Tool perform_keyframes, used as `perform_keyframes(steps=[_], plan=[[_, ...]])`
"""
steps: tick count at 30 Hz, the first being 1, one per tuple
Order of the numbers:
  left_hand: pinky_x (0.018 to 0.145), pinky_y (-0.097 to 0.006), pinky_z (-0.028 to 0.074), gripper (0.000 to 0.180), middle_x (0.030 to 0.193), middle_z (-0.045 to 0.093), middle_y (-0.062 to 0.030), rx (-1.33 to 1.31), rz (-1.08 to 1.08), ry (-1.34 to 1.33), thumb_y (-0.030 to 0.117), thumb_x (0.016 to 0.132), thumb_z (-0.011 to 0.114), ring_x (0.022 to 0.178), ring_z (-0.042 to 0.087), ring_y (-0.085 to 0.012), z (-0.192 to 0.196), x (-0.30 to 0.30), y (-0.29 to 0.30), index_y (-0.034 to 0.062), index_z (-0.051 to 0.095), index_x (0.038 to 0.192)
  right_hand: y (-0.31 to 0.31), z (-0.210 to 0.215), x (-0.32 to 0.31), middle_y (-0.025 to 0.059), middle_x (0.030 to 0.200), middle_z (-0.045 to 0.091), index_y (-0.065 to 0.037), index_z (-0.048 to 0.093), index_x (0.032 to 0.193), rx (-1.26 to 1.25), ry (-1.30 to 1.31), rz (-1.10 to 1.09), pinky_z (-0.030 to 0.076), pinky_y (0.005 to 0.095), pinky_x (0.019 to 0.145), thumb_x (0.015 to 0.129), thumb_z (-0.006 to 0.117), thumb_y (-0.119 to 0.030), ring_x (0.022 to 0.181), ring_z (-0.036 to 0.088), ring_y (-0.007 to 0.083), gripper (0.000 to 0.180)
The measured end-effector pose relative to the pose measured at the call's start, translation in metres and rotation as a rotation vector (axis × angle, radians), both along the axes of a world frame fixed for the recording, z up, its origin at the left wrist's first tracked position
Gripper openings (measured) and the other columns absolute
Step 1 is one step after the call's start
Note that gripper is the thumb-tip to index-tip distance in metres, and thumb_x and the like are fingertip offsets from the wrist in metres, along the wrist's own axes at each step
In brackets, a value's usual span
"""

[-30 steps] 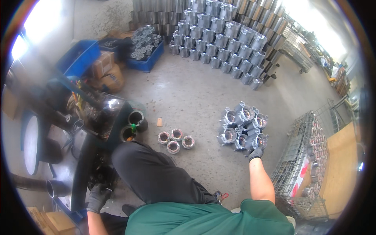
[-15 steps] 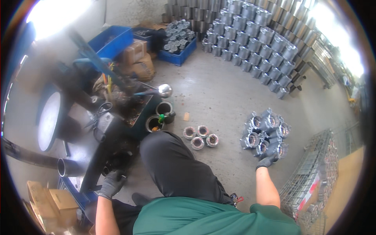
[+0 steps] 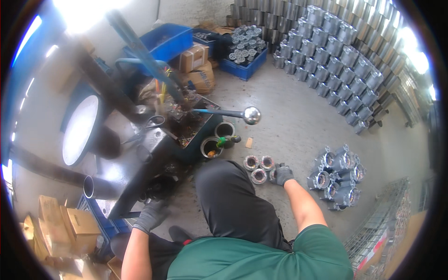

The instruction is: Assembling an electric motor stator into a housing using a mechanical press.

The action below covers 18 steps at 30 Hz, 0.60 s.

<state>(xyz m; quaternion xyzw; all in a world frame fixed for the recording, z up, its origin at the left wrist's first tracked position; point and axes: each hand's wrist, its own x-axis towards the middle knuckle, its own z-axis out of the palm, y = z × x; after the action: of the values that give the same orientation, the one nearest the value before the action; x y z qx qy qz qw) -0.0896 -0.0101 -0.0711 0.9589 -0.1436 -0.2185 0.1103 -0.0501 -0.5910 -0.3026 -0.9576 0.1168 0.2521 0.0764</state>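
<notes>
The gloved right hand (image 3: 283, 175) reaches down to the floor (image 3: 289, 126), its fingers at a wound metal ring (image 3: 272, 176); whether they pinch it I cannot tell. That ring sits just beside three more rings (image 3: 259, 176), in front of the person's knee. Farther right stands a cluster of grey metal housings (image 3: 347, 196). The gloved left hand (image 3: 152, 215) is near the workbench (image 3: 122, 203), its fingertips too unclear to tell their grip.

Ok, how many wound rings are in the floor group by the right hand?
4: back-left ring, back-right ring, front-left ring, and front-right ring, partly hidden by the right hand.
</notes>
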Motion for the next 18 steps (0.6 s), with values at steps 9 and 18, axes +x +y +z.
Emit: perform_keyframes(steps=[9, 18], plan=[[0.098, -0.049, 0.055, 0.045, 0.114, 0.076, -0.0204, -0.001, 0.019, 0.017, 0.043, 0.095, 0.071, 0.110, 0.072, -0.0390, -0.008, 0.006, -0.001, 0.0116, 0.075, 0.128, -0.005, -0.044, -0.007, 0.0220, 0.110, 0.079, -0.006, 0.080, 0.110, -0.089, -0.134, 0.163, 0.057, 0.0472, 0.102, 0.081, 0.075, -0.050, 0.110, 0.075, 0.0379, 0.053], [0.103, -0.052, 0.054, 0.046, 0.119, 0.073, -0.0215, -0.117, -0.056, -0.012, 0.043, 0.098, 0.072, 0.115, 0.070, -0.0410, 0.026, 0.025, -0.029, 0.0080, 0.072, 0.128, -0.033, 0.036, 0.055, 0.0247, 0.105, 0.078, -0.003, 0.079, 0.109, 0.041, 0.032, 0.483, 0.060, 0.0476, 0.096, 0.075, 0.078, -0.049, 0.109, 0.074, 0.0413, 0.057]])
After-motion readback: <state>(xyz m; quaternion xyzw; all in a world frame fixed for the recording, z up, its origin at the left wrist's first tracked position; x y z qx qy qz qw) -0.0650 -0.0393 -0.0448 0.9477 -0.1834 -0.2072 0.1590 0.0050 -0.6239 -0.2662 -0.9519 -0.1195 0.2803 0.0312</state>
